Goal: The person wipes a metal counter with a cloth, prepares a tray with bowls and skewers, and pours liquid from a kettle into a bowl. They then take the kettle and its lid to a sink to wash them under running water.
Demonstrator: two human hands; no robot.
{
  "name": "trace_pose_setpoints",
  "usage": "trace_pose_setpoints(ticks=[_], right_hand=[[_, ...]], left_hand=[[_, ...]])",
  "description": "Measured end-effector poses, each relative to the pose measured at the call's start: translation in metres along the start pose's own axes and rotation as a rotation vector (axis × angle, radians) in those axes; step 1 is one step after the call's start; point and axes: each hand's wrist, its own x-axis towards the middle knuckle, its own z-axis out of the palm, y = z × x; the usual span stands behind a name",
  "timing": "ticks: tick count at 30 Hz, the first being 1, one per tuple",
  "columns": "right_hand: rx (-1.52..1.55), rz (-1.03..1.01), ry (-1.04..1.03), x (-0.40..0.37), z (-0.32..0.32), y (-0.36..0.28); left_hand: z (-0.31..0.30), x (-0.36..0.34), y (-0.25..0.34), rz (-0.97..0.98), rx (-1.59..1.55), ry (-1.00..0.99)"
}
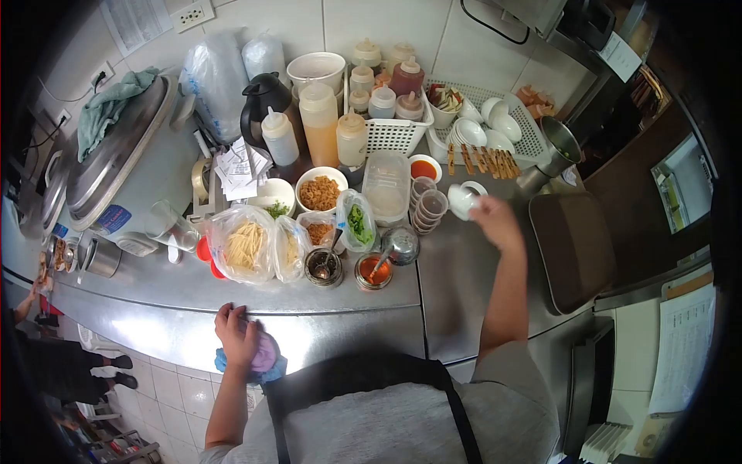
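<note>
My right hand (497, 223) is reached out over the right part of the counter, its fingers pinching a small white bowl (462, 201) that is tipped on its side. Another white rim shows just behind that bowl. Stacked clear plastic cups (430, 209) stand to its left, near a white bowl of red-orange sauce (423, 168). At the counter's front edge, my left hand (236, 334) is curled over a bunched purple and blue cloth (265, 357); the palm side is hidden.
Bagged noodles (246, 246), bagged greens (358, 223), a dark sauce jar (323, 267) and a red sauce jar (374, 271) line the counter. Squeeze bottles (318, 124) stand behind. A basket (532, 131) holds white bowls, with clothespins along its rim. A brown tray (572, 251) is at right.
</note>
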Motion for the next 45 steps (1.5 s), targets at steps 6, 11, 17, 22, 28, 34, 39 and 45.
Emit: trace_pose_setpoints(ticks=[6, 11, 17, 22, 28, 34, 39, 45], right_hand=[[-0.682, -0.221, 0.340, -0.017, 0.063, 0.049], [-0.746, -0.218, 0.469, 0.007, 0.073, 0.071], [-0.748, -0.153, 0.472, 0.038, 0.074, 0.075], [-0.793, -0.158, 0.416, 0.060, 0.073, 0.077], [0.245, 0.092, 0.325, 0.028, 0.067, 0.036], [0.739, 0.544, -0.161, -0.003, 0.075, -0.023], [0.760, 0.539, -0.290, 0.004, 0.086, -0.008], [1.437, 0.415, -0.271, -0.030, 0.066, 0.036]], left_hand=[[0.001, 0.000, -0.004, 0.020, -0.009, -0.023], [-0.001, -0.001, -0.002, 0.016, -0.008, -0.020], [0.000, 0.000, -0.001, 0.014, -0.014, -0.018], [-0.001, 0.001, 0.000, 0.035, 0.017, 0.004], [0.000, 0.001, -0.001, 0.021, 0.009, 0.004], [0.003, 0.001, -0.003, 0.044, -0.003, 0.010], [0.006, -0.002, -0.011, 0.048, -0.010, -0.001], [0.015, -0.002, -0.027, 0.213, -0.023, 0.043]])
